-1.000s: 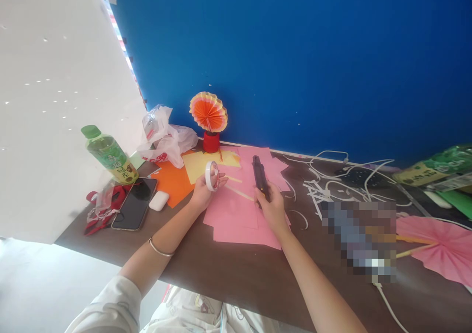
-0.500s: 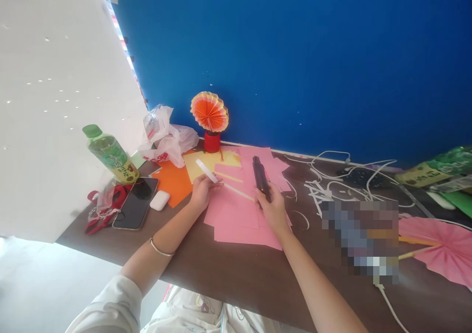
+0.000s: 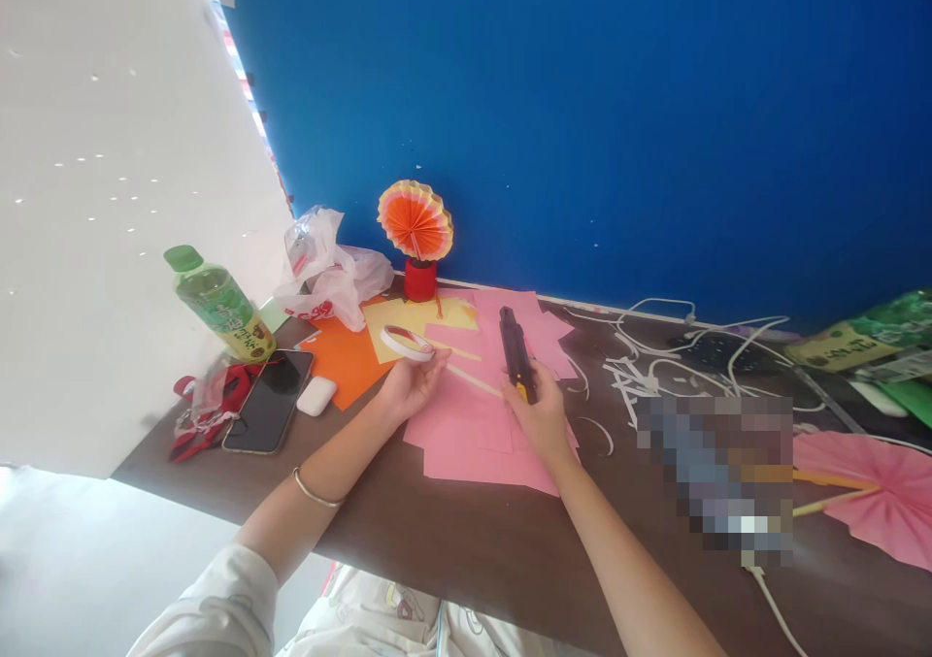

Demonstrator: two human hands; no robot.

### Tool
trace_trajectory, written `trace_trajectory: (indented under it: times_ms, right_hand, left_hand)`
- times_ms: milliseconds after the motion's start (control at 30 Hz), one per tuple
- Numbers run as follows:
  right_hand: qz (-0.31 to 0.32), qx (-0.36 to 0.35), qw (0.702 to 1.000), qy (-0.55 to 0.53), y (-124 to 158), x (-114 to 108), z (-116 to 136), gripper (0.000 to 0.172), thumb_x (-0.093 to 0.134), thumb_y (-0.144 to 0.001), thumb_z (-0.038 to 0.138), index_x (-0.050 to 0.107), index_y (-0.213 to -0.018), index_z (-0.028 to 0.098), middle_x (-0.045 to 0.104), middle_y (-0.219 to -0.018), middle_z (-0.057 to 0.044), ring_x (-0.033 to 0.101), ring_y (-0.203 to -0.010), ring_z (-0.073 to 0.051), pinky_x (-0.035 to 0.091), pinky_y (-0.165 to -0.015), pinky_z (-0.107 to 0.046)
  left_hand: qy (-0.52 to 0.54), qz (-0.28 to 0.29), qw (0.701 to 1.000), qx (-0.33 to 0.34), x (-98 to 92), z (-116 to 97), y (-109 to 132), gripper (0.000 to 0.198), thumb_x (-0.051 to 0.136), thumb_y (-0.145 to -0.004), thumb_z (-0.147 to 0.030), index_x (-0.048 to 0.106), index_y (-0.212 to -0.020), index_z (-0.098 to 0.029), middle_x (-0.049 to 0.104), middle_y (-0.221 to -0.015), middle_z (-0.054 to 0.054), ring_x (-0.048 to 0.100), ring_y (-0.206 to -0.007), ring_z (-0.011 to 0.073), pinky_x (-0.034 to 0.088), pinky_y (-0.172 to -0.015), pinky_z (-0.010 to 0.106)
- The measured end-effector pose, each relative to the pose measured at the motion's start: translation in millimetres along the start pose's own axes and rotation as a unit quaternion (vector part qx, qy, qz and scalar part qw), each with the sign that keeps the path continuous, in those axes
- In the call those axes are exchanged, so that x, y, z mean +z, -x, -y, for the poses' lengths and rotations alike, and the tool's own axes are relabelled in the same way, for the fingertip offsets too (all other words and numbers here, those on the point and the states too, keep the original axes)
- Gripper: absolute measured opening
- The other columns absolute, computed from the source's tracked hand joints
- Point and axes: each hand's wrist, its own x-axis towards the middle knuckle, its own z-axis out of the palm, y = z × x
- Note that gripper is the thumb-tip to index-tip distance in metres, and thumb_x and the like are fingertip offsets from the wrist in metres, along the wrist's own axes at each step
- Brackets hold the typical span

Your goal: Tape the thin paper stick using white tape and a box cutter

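My left hand [image 3: 416, 382] is closed on a white roll of tape [image 3: 408, 344], tipped so that its ring shape shows. In my right hand [image 3: 537, 407] is a black tool with a yellow part [image 3: 515, 346], held pointing away from me; its exact kind I cannot make out. Between the hands runs a narrow pale strip [image 3: 473, 380]; whether it joins the roll I cannot tell. Beneath both hands lie pink paper sheets [image 3: 466, 458]. A yellow sheet [image 3: 382, 322] and an orange sheet [image 3: 339, 356] lie just beyond my left hand.
A folded paper fan [image 3: 415, 220] stands in a red holder [image 3: 420, 280] against the blue wall. Leftward are a green bottle [image 3: 222, 303], a plastic bag [image 3: 331, 274], a phone [image 3: 269, 400] and a white case [image 3: 316, 395]. Cables [image 3: 670, 385] and a pink fan [image 3: 874, 492] lie rightward.
My left hand has turned the tape roll from edge-on to a tilted ring and its fingers have shifted. The right hand and the black tool are nearly still.
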Motion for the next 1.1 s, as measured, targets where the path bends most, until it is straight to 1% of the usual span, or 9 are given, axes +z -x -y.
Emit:
trace_trajectory:
  times_ms: [67, 167, 300, 533, 733, 800, 933, 1033, 1100]
  right_hand:
    - [0.006, -0.003, 1.000, -0.001, 3, 2, 5, 0.043, 0.065, -0.069, 0.035, 0.053, -0.107, 0.021, 0.062, -0.098, -0.007, 0.059, -0.089, -0.020, 0.048, -0.078, -0.037]
    - [0.003, -0.005, 1.000, -0.008, 10, 8, 14, 0.045, 0.069, -0.065, 0.032, 0.052, -0.105, 0.021, 0.062, -0.097, -0.007, 0.060, -0.084, -0.020, 0.049, -0.076, -0.037]
    - [0.003, -0.003, 1.000, -0.026, 20, 19, 26, 0.047, 0.072, -0.061, 0.030, 0.052, -0.103, 0.021, 0.063, -0.091, -0.005, 0.060, -0.074, -0.018, 0.052, -0.068, -0.035]
    - [-0.031, -0.005, 0.999, -0.031, 22, 25, 31, 0.031, 0.066, -0.068, 0.034, 0.055, -0.094, 0.021, 0.065, -0.083, -0.005, 0.062, -0.077, -0.019, 0.052, -0.073, -0.037]
    - [0.014, 0.004, 0.999, -0.031, 19, 24, 26, 0.033, 0.068, -0.067, 0.034, 0.055, -0.094, 0.021, 0.064, -0.084, -0.003, 0.061, -0.075, -0.018, 0.051, -0.072, -0.035]
    - [0.025, 0.004, 0.999, -0.025, 19, 24, 25, 0.034, 0.068, -0.067, 0.034, 0.055, -0.095, 0.021, 0.063, -0.086, -0.004, 0.060, -0.077, -0.018, 0.050, -0.073, -0.035]
    - [0.037, 0.009, 0.999, -0.018, 17, 24, 19, 0.031, 0.066, -0.069, 0.033, 0.054, -0.095, 0.021, 0.062, -0.088, -0.004, 0.060, -0.080, -0.018, 0.050, -0.072, -0.034]
    - [0.040, 0.030, 0.998, -0.022, 16, 25, 15, 0.029, 0.064, -0.071, 0.035, 0.054, -0.095, 0.020, 0.061, -0.084, -0.004, 0.059, -0.073, -0.017, 0.050, -0.065, -0.032]
    - [0.026, 0.045, 0.998, -0.027, 15, 25, 14, 0.031, 0.064, -0.071, 0.037, 0.054, -0.095, 0.020, 0.060, -0.081, -0.004, 0.058, -0.066, -0.016, 0.049, -0.057, -0.029]
  left_hand:
    - [-0.014, 0.041, 0.999, 0.005, 2.6, 4, 4, 0.011, 0.057, -0.080, -0.024, 0.058, -0.074, -0.015, 0.066, -0.089, 0.007, 0.062, -0.069, 0.0104, 0.052, -0.063, 0.021]
    - [-0.017, 0.081, 0.997, -0.003, 8.6, 13, 10, 0.011, 0.062, -0.076, -0.026, 0.059, -0.074, -0.016, 0.064, -0.085, 0.005, 0.054, -0.057, 0.0055, 0.047, -0.054, 0.019]
    - [-0.016, 0.076, 0.996, -0.032, 18.4, 27, 17, 0.002, 0.061, -0.072, -0.016, 0.061, -0.072, -0.014, 0.062, -0.077, 0.004, 0.044, -0.050, 0.0040, 0.037, -0.046, 0.018]
    - [-0.125, 0.110, 0.985, -0.046, 23.5, 38, 20, 0.015, 0.066, -0.065, -0.023, 0.065, -0.075, -0.012, 0.055, -0.061, 0.001, 0.032, -0.044, 0.0037, 0.020, -0.040, 0.020]
    - [-0.264, 0.083, 0.961, 0.023, 18.5, 40, 17, 0.019, 0.063, -0.066, -0.031, 0.056, -0.058, -0.015, 0.039, -0.045, -0.005, 0.030, -0.042, 0.0050, 0.017, -0.042, 0.021]
    - [-0.347, 0.070, 0.933, 0.064, 18.5, 39, 18, 0.031, 0.057, -0.071, -0.034, 0.046, -0.048, -0.017, 0.033, -0.041, -0.005, 0.028, -0.041, 0.0056, 0.018, -0.043, 0.022]
    - [-0.505, 0.038, 0.846, 0.167, 14.6, 37, 24, 0.039, 0.052, -0.074, -0.034, 0.036, -0.043, -0.018, 0.029, -0.041, -0.005, 0.028, -0.042, 0.0073, 0.021, -0.046, 0.024]
    - [-0.553, -0.016, 0.774, 0.307, 7.0, 31, 24, 0.036, 0.058, -0.068, -0.025, 0.036, -0.041, -0.019, 0.032, -0.043, -0.003, 0.038, -0.049, 0.0114, 0.027, -0.053, 0.025]
    - [-0.534, -0.077, 0.728, 0.423, 1.7, 23, 18, 0.024, 0.062, -0.066, -0.023, 0.046, -0.048, -0.020, 0.044, -0.052, 0.000, 0.048, -0.064, 0.0164, 0.034, -0.064, 0.027]
